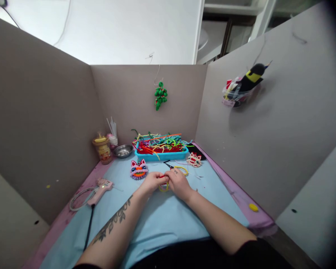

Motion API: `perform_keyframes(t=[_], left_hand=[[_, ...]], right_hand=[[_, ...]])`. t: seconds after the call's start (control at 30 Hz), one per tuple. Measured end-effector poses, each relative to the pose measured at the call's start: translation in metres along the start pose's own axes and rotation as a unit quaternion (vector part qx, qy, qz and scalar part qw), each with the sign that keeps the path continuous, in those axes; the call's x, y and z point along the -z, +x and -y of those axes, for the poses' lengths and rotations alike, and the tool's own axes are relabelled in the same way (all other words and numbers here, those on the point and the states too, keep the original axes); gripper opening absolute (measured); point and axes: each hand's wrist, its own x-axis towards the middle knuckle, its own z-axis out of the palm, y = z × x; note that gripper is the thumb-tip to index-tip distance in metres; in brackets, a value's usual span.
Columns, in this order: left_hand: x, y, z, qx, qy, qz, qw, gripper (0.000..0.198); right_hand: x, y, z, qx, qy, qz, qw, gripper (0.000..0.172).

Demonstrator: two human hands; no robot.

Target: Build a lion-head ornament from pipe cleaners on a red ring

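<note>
Yellow-and-red craft piece (164, 187), one: between both hands, a small loop, seemingly unfinished. Left hand (153, 181) pinches its red top; right hand (180, 184) meets it there, its pinch hidden. Beyond: yellow-handled scissors (185, 171); purple animal head (139, 170) and pale animal head (194, 160), both apparently complete. Rear: blue tray (162, 157), heaped with fuzzy stems (164, 144).

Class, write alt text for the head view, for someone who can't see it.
A person's left hand and right hand pinch a small yellow and red piece over blue cloth. Beyond sits a blue tray of colourful strands; a pink glue gun lies at left.
</note>
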Motion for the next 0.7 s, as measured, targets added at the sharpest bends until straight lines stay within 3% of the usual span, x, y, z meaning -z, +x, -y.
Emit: perform_keyframes(t=[0.1,0.23,0.5,0.6,0.7], left_hand=[[-0.0002,0.0015,0.0007,-0.034,0.031,-0.006,0.999,0.032],[-0.0004,0.0029,0.0017,-0.123,0.163,-0.042,0.978,0.023],[-0.0027,-0.0012,0.0013,-0.276,0.402,-0.111,0.866,0.01],[-0.0039,-0.0022,0.0025,-0.302,0.458,-0.137,0.825,0.01],[-0.0039,-0.002,0.0044,-0.31,0.486,-0.158,0.801,0.012]], right_hand=[[0.002,0.0008,-0.0006,-0.003,0.004,-0.009,1.0,0.019],[0.0044,0.0014,-0.0019,-0.008,-0.005,-0.014,1.0,0.016],[0.0032,0.0025,-0.0037,-0.038,0.005,0.005,0.999,0.017],[0.0011,0.0034,-0.0051,-0.052,0.029,0.017,0.998,0.018],[0.0006,0.0045,-0.0061,-0.063,0.073,0.017,0.995,0.018]])
